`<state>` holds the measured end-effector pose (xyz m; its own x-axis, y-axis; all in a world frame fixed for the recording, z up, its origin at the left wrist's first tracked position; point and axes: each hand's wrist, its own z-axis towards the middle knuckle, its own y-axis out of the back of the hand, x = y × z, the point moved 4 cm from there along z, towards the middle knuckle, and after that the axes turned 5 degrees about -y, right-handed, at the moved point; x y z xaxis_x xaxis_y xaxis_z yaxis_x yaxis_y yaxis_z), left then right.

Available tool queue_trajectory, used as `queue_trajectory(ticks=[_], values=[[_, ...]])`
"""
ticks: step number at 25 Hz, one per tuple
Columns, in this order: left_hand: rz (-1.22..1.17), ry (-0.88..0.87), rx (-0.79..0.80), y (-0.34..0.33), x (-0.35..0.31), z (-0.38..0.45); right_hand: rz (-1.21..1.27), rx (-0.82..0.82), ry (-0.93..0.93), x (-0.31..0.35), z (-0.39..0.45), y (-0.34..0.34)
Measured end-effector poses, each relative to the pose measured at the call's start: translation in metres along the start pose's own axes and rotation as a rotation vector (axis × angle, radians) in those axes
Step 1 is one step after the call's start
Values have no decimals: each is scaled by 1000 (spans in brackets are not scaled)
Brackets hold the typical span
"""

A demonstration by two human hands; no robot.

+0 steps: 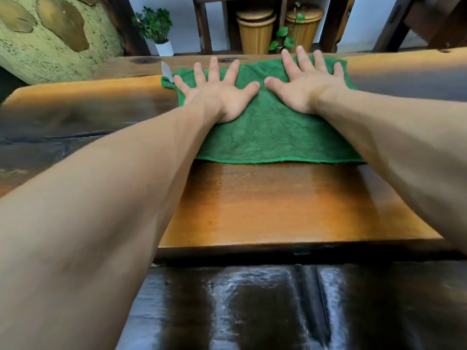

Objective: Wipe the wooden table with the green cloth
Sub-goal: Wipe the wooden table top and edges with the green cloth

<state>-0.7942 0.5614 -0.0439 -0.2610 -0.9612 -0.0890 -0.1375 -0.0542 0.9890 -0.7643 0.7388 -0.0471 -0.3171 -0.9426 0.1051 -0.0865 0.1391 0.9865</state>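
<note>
My left hand [214, 94] and right hand [307, 83] press flat, fingers spread wide, on the green cloth [267, 132] beneath them. I judge the wiping underway; bench [265, 205] nearer me looks streaked, unfinished.

Head-worn wide view, facing forward and down, seemingly close over wooden table [265, 205]

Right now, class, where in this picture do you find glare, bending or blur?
Head view: the wooden table carries a pale sheen below the green cloth; the wide lens bows the table's far edge and swells the forearms; the left hand and right hand look sharp, the near dark surface smeared.
</note>
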Motion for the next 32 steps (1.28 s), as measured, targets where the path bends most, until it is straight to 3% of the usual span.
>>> queue_trajectory(ticks=[5,11,18,32], values=[[-3,-8,-31,1,-1,5,-2,-26,15,1,5,3],[-52,36,-226,4,5,-14,22,-95,-60,-1,-12,1],[-36,0,-85,-10,-9,-68,-47,-49,100,0,-66,-5],[-44,-8,32,-33,-57,-229,-61,68,123,-42,-237,-17]])
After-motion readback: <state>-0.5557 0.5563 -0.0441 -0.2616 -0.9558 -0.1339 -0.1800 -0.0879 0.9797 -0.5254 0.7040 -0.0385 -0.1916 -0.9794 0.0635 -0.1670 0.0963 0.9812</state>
